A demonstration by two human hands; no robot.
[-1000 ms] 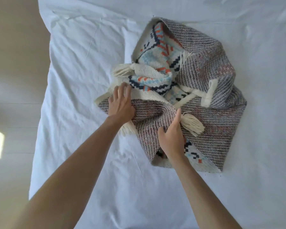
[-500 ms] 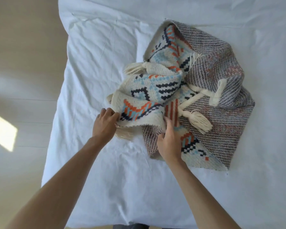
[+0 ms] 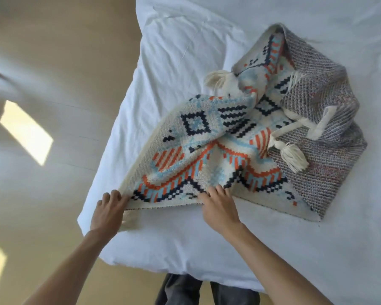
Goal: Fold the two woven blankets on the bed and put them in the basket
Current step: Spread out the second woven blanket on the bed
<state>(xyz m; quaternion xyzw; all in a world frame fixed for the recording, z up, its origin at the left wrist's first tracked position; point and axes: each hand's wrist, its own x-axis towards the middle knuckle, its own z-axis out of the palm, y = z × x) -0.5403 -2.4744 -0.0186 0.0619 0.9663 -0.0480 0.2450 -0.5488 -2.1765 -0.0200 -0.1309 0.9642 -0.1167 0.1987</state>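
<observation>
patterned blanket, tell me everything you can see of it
The patterned blanket is a cream weave with navy, orange and light-blue geometric motifs, a grey woven side folded over at the right, and cream tassels. It lies rumpled, partly spread, on the white bed sheet. The left hand grips its near left corner; the right hand holds the near edge.

The bed (image 3: pixel 185 245) is covered by a wrinkled white sheet (image 3: pixel 185 62). A rumpled woven blanket (image 3: pixel 207 164) lies directly on the sheet. Its patterned cream, blue, orange and navy face is spread toward the near left corner, and its grey weave is bunched at the right. A cream tassel (image 3: pixel 294 159) rests on the grey weave.
</observation>
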